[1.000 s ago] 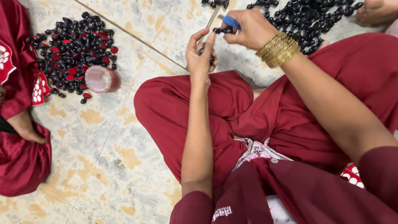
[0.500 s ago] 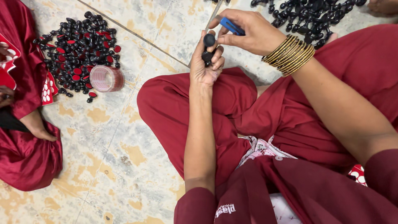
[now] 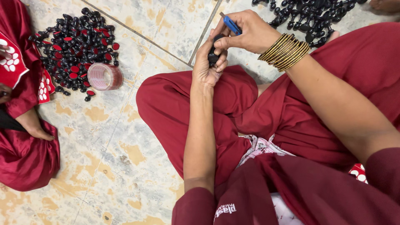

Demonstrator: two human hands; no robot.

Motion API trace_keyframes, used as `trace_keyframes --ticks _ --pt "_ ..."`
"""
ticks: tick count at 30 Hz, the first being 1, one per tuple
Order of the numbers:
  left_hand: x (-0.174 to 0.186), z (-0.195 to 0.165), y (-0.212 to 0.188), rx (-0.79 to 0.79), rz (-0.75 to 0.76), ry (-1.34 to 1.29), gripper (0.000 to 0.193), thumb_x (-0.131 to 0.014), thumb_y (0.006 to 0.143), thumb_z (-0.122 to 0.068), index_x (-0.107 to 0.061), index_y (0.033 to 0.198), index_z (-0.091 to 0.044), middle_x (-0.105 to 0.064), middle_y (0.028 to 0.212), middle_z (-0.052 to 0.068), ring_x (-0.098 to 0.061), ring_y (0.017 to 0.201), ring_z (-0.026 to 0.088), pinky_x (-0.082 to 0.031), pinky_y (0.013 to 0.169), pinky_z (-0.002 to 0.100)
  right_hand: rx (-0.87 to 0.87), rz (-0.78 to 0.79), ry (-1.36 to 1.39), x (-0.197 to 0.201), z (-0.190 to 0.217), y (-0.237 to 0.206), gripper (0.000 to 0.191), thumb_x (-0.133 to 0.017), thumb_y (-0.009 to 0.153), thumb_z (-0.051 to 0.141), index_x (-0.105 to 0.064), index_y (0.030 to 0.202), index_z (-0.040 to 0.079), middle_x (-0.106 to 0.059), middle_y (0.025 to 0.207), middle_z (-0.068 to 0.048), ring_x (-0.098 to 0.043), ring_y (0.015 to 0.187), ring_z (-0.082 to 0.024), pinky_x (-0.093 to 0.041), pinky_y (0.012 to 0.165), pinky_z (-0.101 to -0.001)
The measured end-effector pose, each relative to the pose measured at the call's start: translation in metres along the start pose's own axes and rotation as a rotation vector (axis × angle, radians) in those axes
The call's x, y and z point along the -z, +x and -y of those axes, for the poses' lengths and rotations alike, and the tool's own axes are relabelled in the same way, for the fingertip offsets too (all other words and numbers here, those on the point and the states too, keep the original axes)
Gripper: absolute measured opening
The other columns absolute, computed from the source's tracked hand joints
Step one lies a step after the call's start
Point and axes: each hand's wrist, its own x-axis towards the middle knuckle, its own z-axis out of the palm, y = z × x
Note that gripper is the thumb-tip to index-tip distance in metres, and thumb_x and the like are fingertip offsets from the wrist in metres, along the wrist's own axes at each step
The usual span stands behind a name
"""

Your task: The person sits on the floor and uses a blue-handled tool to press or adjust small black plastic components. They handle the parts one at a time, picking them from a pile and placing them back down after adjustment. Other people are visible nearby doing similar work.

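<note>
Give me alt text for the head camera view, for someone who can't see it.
Seen from above, a person in dark red clothes sits on a tiled floor; the left hand grips a small black part while the right hand works a blue-handled tool against it. Heaps of black parts and black-and-red parts lie nearby, beside a tape roll.

We see no packages, signs or screens. The only label-like thing is a small white printed logo (image 3: 225, 210) on the dark red garment at the near edge, centre of the scene, slightly tilted; we leave the lettering unread. White printed patterns sit on red cloth at far left (image 3: 10, 60) and near right (image 3: 359, 172), but they look decorative, not labels. We cannot tell if the tape roll (image 3: 105, 76), left of centre, carries a label.
</note>
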Motion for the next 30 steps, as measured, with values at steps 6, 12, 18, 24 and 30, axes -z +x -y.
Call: trace_keyframes --ticks 6,12,18,24,30 --pt "-0.007 0.002 -0.005 0.01 -0.013 0.044 0.028 -0.054 0.103 -0.028 -0.064 0.119 -0.007 -0.053 0.073 0.003 -0.046 0.051 0.011 -0.032 0.039 0.022 -0.093 -0.019 0.052 0.004 -0.007 -0.004 0.02 -0.069 0.104 0.014 -0.07 0.119 0.002 -0.072 0.091 -0.004 -0.068 0.08 -0.006 -0.049 0.064 -0.0212" --pt "-0.015 -0.001 -0.008 -0.043 0.071 0.041 0.035 -0.054 0.111 -0.033 -0.061 0.104 0.001 -0.053 0.076 0.004 -0.045 0.055 0.012 -0.031 0.041 0.024 -0.121 -0.051 0.226 0.004 -0.004 -0.006 0.029 -0.063 0.107 0.028 -0.065 0.127 0.006 -0.065 0.082 0.002 -0.046 0.059 -0.002 -0.034 0.051 -0.0189" --pt "-0.015 -0.013 -0.008 -0.111 -0.03 0.012 0.025 -0.055 0.105 -0.032 -0.059 0.109 -0.008 -0.053 0.07 0.003 -0.046 0.048 0.012 -0.032 0.037 0.023 0.106 -0.118 -0.654 0.006 0.014 -0.008 0.052 -0.074 0.101 0.048 -0.058 0.114 0.001 -0.06 0.08 -0.008 -0.06 0.068 -0.019 -0.046 0.061 -0.0353" --pt "-0.023 -0.019 -0.006 -0.131 -0.116 0.129 0.033 -0.065 0.1 -0.04 -0.058 0.104 -0.007 -0.054 0.066 0.003 -0.048 0.043 0.012 -0.033 0.036 0.024 0.145 -0.108 -0.898 -0.002 0.016 0.0 0.055 -0.071 0.102 0.055 -0.059 0.099 0.002 -0.064 0.081 -0.012 -0.065 0.072 -0.032 -0.05 0.065 -0.0422" --pt "-0.032 -0.018 -0.008 -0.193 -0.139 0.191 0.04 -0.068 0.096 -0.044 -0.064 0.105 -0.006 -0.052 0.065 0.0 -0.048 0.043 0.01 -0.032 0.035 0.023 0.141 -0.113 -0.943 -0.004 0.012 0.003 0.055 -0.068 0.105 0.055 -0.057 0.095 0.002 -0.064 0.079 -0.012 -0.065 0.072 -0.034 -0.049 0.064 -0.0438"
